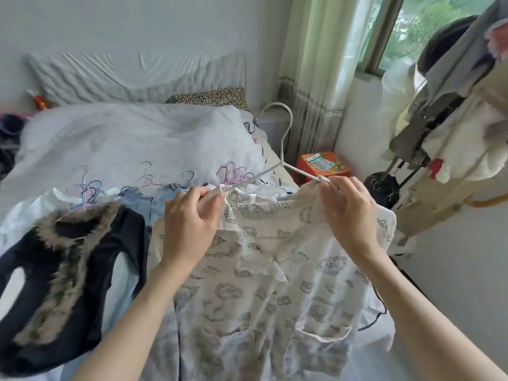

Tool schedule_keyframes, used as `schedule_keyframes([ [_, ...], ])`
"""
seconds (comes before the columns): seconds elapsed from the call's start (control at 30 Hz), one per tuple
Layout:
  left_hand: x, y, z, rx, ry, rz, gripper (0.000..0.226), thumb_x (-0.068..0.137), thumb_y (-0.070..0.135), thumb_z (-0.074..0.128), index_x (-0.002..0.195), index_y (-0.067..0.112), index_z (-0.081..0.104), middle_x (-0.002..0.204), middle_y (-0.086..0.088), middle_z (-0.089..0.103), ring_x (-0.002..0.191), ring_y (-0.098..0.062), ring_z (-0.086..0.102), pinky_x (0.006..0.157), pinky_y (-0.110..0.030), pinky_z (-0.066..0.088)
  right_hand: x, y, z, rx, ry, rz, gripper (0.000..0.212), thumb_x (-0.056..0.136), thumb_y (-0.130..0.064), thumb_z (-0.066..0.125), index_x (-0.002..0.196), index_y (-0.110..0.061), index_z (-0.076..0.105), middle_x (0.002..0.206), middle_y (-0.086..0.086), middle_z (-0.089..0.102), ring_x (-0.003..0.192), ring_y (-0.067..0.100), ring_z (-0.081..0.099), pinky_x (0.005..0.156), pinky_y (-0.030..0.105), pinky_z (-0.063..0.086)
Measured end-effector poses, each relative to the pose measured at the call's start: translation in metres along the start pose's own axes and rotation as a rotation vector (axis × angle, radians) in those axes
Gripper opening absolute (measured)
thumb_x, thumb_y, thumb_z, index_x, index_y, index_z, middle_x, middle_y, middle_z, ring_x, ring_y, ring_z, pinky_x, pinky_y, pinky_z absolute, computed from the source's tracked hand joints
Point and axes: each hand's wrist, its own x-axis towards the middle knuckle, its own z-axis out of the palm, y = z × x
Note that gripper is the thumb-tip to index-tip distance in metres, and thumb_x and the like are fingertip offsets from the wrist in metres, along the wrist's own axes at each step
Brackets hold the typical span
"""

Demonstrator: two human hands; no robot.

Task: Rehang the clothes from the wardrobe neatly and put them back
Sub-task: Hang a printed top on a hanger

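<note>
Fingers of the left hand (189,226) curl around one end of the white hanger (284,158); the right hand (349,213) pinches the other end with the patterned shirt (264,284), which hangs below both grips over the bed (132,138).

Leopard-print pillow (211,95) at the head of the bed (132,138); orange box (324,165) beside bed; curtain (316,64) behind box.

A cream collared cotton shirt (275,270) is printed with grey sketch motifs. A white plastic hanger (286,138) is seen. A navy vest (68,284) is trimmed with brown-grey fur. A leopard-print pillow (211,96) shows tan with black spots.
</note>
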Motion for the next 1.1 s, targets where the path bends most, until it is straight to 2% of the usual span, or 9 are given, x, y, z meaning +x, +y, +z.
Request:
schedule_keyframes([
  [0.17, 0.055, -0.040, 0.044, -0.021, -0.106, 0.004, 0.034, 0.085, 0.047, 0.048, 0.086, 0.014, 0.058, 0.076, 0.006, 0.056, 0.074, -0.020, 0.052, 0.074, -0.035, 0.041, 0.041, 0.038, 0.063, -0.002, -0.067, 0.042, 0.037, 0.090, -0.036, 0.047, 0.092, -0.004, 0.067, 0.088, 0.007, 0.066, 0.082, 0.023, 0.058, 0.074, 0.026, 0.039],
  [0.23, 0.078, -0.056, 0.068, -0.009, -0.145, -0.022, 0.027, 0.088, 0.040, 0.053, 0.086, 0.013, 0.058, 0.077, 0.004, 0.058, 0.074, -0.020, 0.053, 0.073, -0.034, 0.041, 0.060, 0.056, 0.092, 0.001, -0.120, 0.087, 0.031, 0.091, -0.032, 0.051, 0.092, -0.005, 0.066, 0.089, 0.007, 0.066, 0.084, 0.024, 0.058, 0.074, 0.025, 0.037],
  [0.4, 0.124, -0.119, 0.145, 0.151, -0.400, -0.118, 0.020, 0.094, 0.029, 0.049, 0.093, 0.011, 0.055, 0.081, 0.002, 0.059, 0.075, -0.020, 0.054, 0.062, -0.030, 0.038, 0.089, 0.123, 0.181, -0.038, -0.378, 0.228, 0.025, 0.093, -0.028, 0.053, 0.091, -0.006, 0.064, 0.089, 0.009, 0.064, 0.086, 0.026, 0.056, 0.070, 0.030, 0.035],
  [0.5, 0.140, -0.166, 0.197, 0.243, -0.582, -0.204, 0.022, 0.097, 0.031, 0.041, 0.098, 0.012, 0.051, 0.090, 0.000, 0.059, 0.084, -0.022, 0.056, 0.069, -0.034, 0.047, 0.098, 0.167, 0.238, -0.044, -0.544, 0.286, 0.020, 0.092, -0.017, 0.054, 0.092, 0.000, 0.064, 0.090, 0.017, 0.064, 0.089, 0.033, 0.056, 0.069, 0.032, 0.031],
  [0.6, 0.156, -0.206, 0.239, 0.317, -0.709, -0.249, 0.020, 0.097, 0.033, 0.040, 0.091, 0.016, 0.048, 0.077, 0.004, 0.054, 0.080, -0.022, 0.057, 0.073, -0.040, 0.050, 0.103, 0.208, 0.293, -0.022, -0.732, 0.298, 0.013, 0.089, -0.004, 0.053, 0.092, 0.002, 0.064, 0.092, 0.019, 0.064, 0.091, 0.033, 0.057, 0.062, 0.027, 0.022],
  [0.67, 0.173, -0.228, 0.263, 0.330, -0.708, -0.255, 0.020, 0.097, 0.031, 0.043, 0.092, 0.014, 0.052, 0.071, 0.007, 0.052, 0.069, -0.016, 0.055, 0.074, -0.038, 0.048, 0.110, 0.229, 0.326, -0.018, -0.793, 0.335, 0.015, 0.090, -0.004, 0.051, 0.095, 0.001, 0.064, 0.096, 0.018, 0.064, 0.092, 0.032, 0.058, 0.061, 0.025, 0.021],
  [0.9, 0.229, -0.302, 0.341, 0.407, -0.603, -0.184, 0.020, 0.097, 0.033, 0.043, 0.093, 0.017, 0.054, 0.065, 0.006, 0.047, 0.058, -0.018, 0.048, 0.051, -0.029, 0.037, 0.142, 0.284, 0.437, 0.011, -0.786, 0.422, 0.022, 0.091, -0.006, 0.049, 0.105, 0.002, 0.064, 0.102, 0.021, 0.063, 0.097, 0.033, 0.057, 0.065, 0.029, 0.028],
  [1.0, 0.225, -0.329, 0.361, 0.521, -0.662, -0.109, 0.025, 0.096, 0.035, 0.042, 0.100, 0.017, 0.059, 0.084, -0.003, 0.064, 0.078, -0.025, 0.060, 0.068, -0.036, 0.047, 0.131, 0.303, 0.463, -0.011, -0.844, 0.400, 0.016, 0.089, -0.008, 0.053, 0.094, -0.001, 0.066, 0.085, 0.015, 0.062, 0.093, 0.035, 0.057, 0.069, 0.035, 0.039],
  [1.1, 0.219, -0.365, 0.391, 0.593, -0.747, -0.043, 0.026, 0.097, 0.034, 0.042, 0.106, 0.017, 0.059, 0.100, -0.002, 0.066, 0.094, -0.024, 0.060, 0.080, -0.035, 0.045, 0.109, 0.323, 0.495, -0.106, -0.890, 0.394, 0.019, 0.090, -0.013, 0.049, 0.089, -0.004, 0.066, 0.080, 0.007, 0.059, 0.088, 0.032, 0.058, 0.061, 0.031, 0.027],
])
